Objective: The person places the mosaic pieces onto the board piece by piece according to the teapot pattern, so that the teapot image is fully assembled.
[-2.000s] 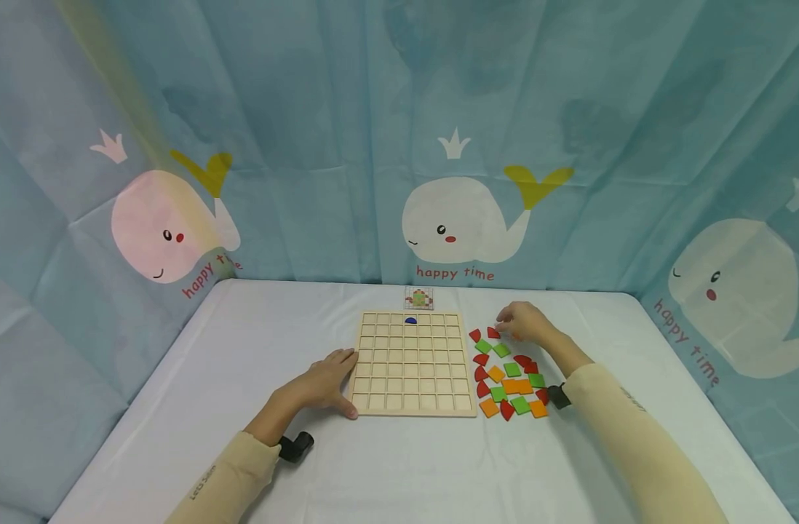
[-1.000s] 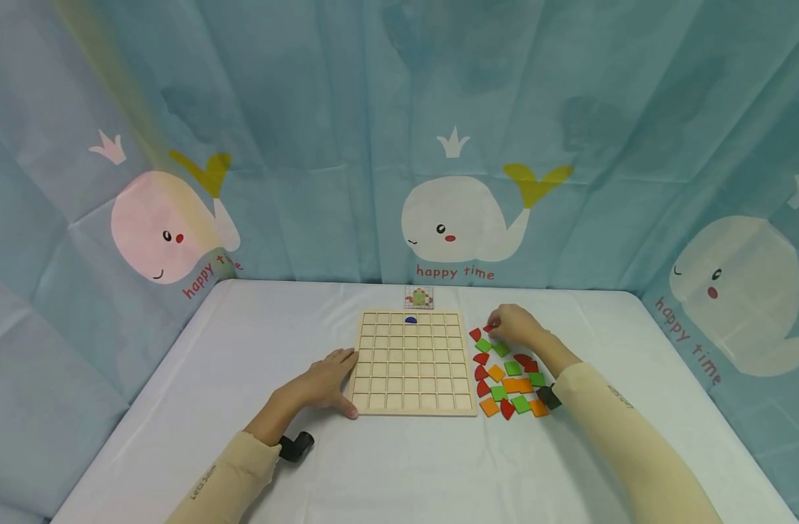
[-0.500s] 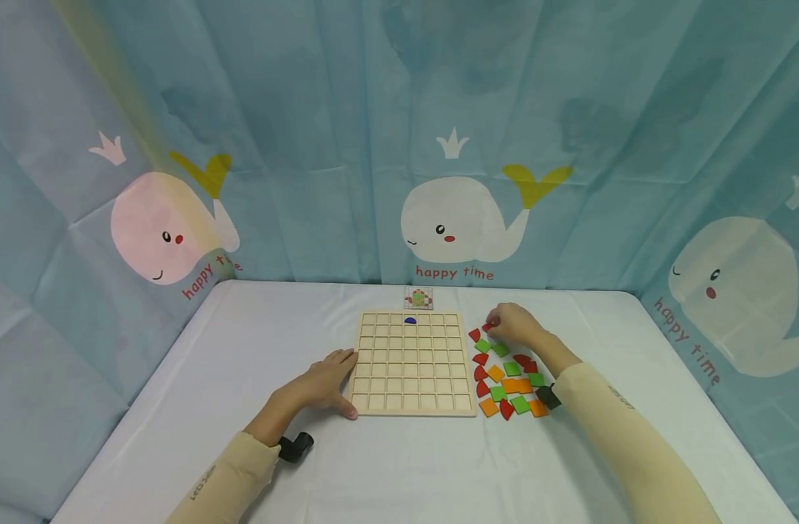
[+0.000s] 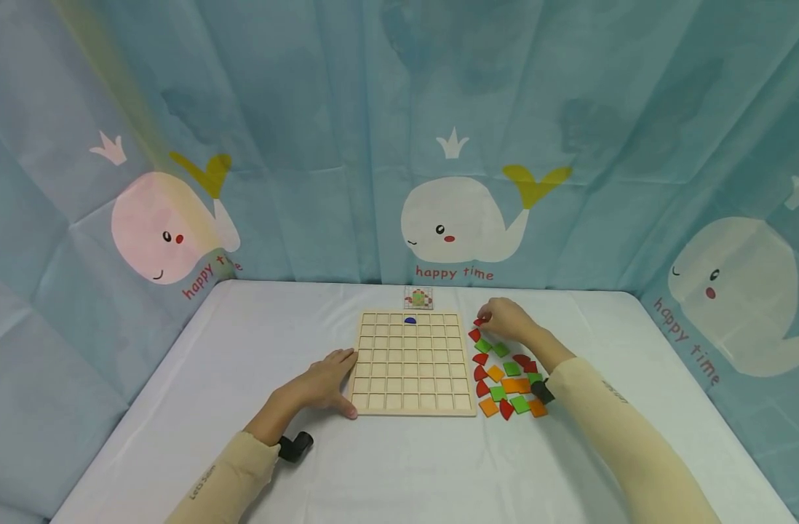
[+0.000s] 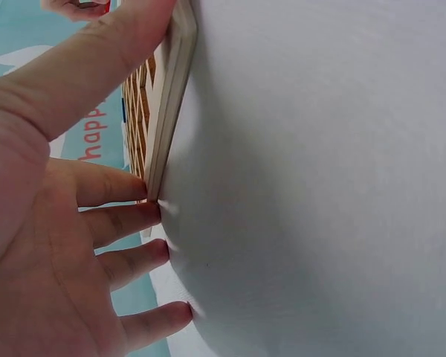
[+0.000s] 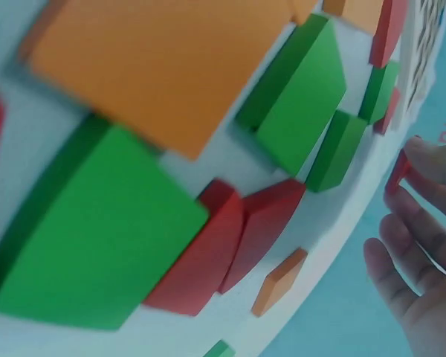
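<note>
Thumb and fingertips of my left hand (image 4: 327, 380) rest against the left edge of a wooden grid board (image 4: 412, 364); the left wrist view shows the fingers spread along its rim (image 5: 167, 111). My right hand (image 4: 509, 319) pinches a red quarter-circle tile (image 4: 479, 322) between thumb and fingers, just off the board's upper right corner. In the right wrist view that red tile (image 6: 398, 169) is lifted off the table, partly covered by the thumb. A blue half-round piece (image 4: 410, 320) sits in a top-row cell of the board.
Right of the board lie several loose tiles: red quarter-circles (image 4: 506, 410), green squares (image 4: 520, 405) and orange squares (image 4: 488, 407). Behind the board is a small pattern card (image 4: 418, 298). A blue curtain (image 4: 308, 182) with whale prints hangs along the white table's (image 4: 399, 473) far edge.
My right hand has reached the red tile, pinched it, and carried it up and left toward the board's corner. The left hand has stayed on the board's edge.
</note>
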Demonstrator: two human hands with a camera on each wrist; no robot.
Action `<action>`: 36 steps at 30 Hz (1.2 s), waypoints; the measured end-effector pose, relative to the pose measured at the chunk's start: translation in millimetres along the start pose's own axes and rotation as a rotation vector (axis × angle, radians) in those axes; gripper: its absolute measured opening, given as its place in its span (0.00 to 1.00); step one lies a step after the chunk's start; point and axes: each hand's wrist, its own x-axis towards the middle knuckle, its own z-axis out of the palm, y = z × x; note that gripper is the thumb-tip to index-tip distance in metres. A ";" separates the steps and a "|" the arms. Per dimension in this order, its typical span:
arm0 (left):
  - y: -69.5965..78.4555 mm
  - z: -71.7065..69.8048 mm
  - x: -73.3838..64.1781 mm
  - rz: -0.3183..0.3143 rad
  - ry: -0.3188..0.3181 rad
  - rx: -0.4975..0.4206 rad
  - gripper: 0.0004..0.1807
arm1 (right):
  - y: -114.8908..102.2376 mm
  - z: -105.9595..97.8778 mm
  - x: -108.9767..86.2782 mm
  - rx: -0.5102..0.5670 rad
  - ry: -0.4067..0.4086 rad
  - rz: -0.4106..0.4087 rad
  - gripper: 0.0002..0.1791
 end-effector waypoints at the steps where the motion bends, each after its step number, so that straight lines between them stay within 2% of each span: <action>1: -0.5 -0.2 0.0 -0.001 -0.001 -0.002 0.63 | -1.6 0.1 1.3 -0.001 -0.001 -0.009 0.15; 14: -2.7 -4.6 -1.3 0.019 -0.009 -0.029 0.63 | -20.7 -1.7 11.4 -0.024 0.030 -0.140 0.14; 23: -5.4 0.6 1.6 0.002 -0.007 -0.051 0.63 | -36.9 2.3 12.7 -0.008 0.047 -0.232 0.13; 36: -3.6 1.9 0.3 -0.023 0.005 -0.076 0.64 | -62.1 7.5 22.6 -0.005 0.046 -0.268 0.11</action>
